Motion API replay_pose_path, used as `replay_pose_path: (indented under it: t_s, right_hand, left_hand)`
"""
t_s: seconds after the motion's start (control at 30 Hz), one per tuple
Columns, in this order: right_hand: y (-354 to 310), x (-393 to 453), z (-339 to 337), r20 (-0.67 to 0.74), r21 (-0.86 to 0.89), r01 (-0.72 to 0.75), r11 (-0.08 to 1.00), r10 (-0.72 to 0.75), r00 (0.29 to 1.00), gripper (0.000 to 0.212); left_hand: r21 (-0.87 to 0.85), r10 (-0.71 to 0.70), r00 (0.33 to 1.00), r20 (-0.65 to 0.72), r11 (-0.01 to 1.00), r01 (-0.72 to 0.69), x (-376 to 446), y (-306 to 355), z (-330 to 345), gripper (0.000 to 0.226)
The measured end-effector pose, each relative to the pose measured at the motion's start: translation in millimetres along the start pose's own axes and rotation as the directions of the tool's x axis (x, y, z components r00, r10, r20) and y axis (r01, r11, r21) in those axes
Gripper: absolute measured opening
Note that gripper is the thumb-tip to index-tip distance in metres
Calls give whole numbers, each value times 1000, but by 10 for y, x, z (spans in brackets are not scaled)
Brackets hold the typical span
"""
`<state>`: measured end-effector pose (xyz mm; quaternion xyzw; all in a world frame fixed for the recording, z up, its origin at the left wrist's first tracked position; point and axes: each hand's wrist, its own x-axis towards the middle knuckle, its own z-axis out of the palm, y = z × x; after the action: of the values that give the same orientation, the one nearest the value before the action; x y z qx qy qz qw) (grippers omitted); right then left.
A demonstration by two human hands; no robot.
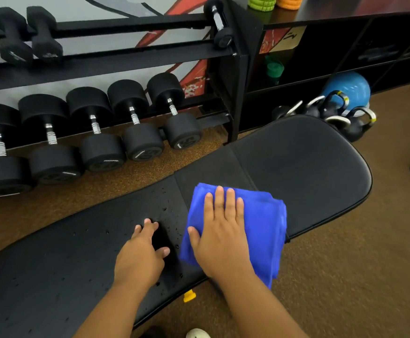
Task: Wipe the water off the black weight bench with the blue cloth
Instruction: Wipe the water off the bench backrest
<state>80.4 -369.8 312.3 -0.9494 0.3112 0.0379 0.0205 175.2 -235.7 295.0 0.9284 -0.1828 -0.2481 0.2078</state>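
The black weight bench (301, 167) runs from lower left to upper right. Water droplets (167, 211) dot its long pad near the seam and further left. A folded blue cloth (264, 223) lies across the middle of the bench, its near corner hanging over the front edge. My right hand (221, 230) presses flat on the cloth with straight fingers. My left hand (143, 252) rests on the wet pad just left of the cloth, fingers spread, touching the surface.
A dumbbell rack (116, 54) with several black dumbbells (135, 123) stands behind the bench. Kettlebells (340, 113) and a blue ball (352, 86) sit at the upper right. A yellow knob (189, 295) shows under the bench's front edge. Brown floor (369, 264) surrounds it.
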Motion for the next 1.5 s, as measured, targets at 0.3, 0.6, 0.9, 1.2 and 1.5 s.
replay_pose_path:
  t_s: [0.3, 0.6, 0.9, 1.2, 1.5]
  right_hand:
    - [172, 397, -214, 108, -73, 348, 934, -340, 934, 77]
    - [568, -272, -116, 92, -84, 480, 873, -473, 876, 67]
    - [296, 299, -229, 103, -168, 387, 907, -375, 921, 63]
    - [779, -297, -205, -31, -188, 289, 939, -299, 954, 57]
    - [354, 260, -174, -25, -201, 122, 972, -130, 991, 71]
  left_hand:
    - [-15, -13, 1000, 16, 1000, 13, -34, 26, -34, 72]
    - [-40, -4, 1000, 10, 999, 5, 7, -15, 2, 69]
    - [-1, 1, 1000, 10, 1000, -1, 6, -5, 2, 69]
    - [-16, 4, 1000, 17, 1000, -4, 6, -21, 9, 70]
    - [7, 16, 1000, 27, 1000, -16, 8, -13, 9, 70]
